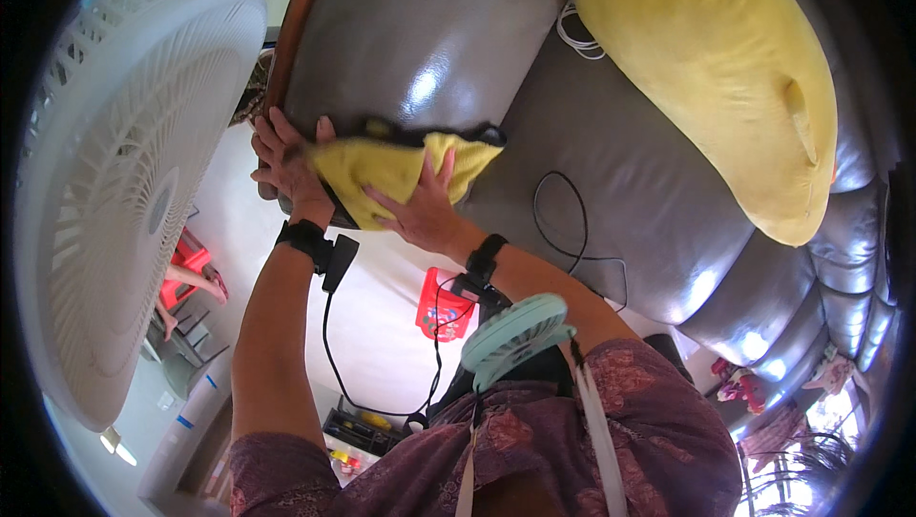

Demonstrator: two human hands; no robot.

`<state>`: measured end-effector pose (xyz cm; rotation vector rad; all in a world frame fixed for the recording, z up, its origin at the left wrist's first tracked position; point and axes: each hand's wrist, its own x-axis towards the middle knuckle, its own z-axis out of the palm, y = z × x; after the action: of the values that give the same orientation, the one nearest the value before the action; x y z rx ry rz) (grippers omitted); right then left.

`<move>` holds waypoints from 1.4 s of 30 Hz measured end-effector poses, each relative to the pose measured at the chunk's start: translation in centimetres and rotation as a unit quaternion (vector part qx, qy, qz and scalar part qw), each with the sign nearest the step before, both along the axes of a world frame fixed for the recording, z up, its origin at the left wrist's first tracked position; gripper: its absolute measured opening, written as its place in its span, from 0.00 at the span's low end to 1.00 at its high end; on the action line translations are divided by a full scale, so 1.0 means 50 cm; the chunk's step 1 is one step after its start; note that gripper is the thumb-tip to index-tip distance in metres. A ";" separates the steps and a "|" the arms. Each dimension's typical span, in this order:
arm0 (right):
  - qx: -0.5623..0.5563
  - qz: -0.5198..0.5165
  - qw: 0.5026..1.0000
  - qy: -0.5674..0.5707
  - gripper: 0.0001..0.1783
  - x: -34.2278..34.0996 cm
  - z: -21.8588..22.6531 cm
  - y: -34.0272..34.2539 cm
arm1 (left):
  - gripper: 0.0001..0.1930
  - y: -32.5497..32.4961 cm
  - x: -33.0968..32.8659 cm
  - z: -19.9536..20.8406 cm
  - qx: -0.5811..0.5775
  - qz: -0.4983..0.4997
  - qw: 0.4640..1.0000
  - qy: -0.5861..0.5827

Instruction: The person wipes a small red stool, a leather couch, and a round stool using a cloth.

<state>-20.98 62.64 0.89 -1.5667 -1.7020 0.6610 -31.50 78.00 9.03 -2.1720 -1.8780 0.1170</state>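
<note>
Wiping seems in hand: the right hand (pixel 426 214), fingers spread, lies on the yellow cloth (pixel 365 178) over the sofa arm (pixel 420 31); the left hand (pixel 292 172), fingers spread, is at its edge. The next stroke calls for even pressure.

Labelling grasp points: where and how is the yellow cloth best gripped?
Likely a pinch grip on the right-hand corner of the cloth, coming from the person's right. That corner juts past the right hand, its dark edge showing against the sofa arm. The left edge is crowded by the left hand.
</note>
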 end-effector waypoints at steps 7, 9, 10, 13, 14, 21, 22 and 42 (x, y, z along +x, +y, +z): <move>-0.082 0.071 0.993 0.041 0.33 0.062 -0.144 -0.127 | 0.36 -0.006 0.028 0.015 -0.016 0.008 0.999 -0.032; -0.117 0.018 0.983 0.143 0.32 0.044 -0.144 -0.144 | 0.35 -0.013 0.032 0.025 -0.015 -0.003 0.999 -0.036; -0.156 -0.026 0.965 0.209 0.32 0.018 -0.138 -0.150 | 0.34 -0.013 0.028 0.028 -0.013 -0.002 0.999 -0.031; -0.311 -0.164 0.781 0.517 0.22 0.023 -0.098 -0.172 | 0.33 -0.015 0.019 0.017 -0.017 0.006 1.000 -0.021; -0.296 -0.177 0.785 0.515 0.22 0.053 -0.075 -0.179 | 0.33 -0.016 0.014 0.025 -0.016 0.014 1.000 -0.012; -0.134 -0.251 0.505 0.815 0.21 0.424 0.038 -0.392 | 0.31 -0.049 0.101 0.057 -0.056 -0.014 0.963 0.264; -0.125 -0.253 0.515 0.809 0.21 0.475 0.066 -0.428 | 0.30 -0.051 0.118 0.082 -0.030 -0.076 0.975 0.207; 0.421 -0.104 0.336 0.836 0.37 0.849 0.298 -0.778 | 0.47 -0.349 1.098 0.182 -0.121 -0.605 0.787 0.012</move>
<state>21.48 23.75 15.78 0.1884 0.0690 0.5660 23.42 60.53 18.13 -3.0423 -0.1519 0.1156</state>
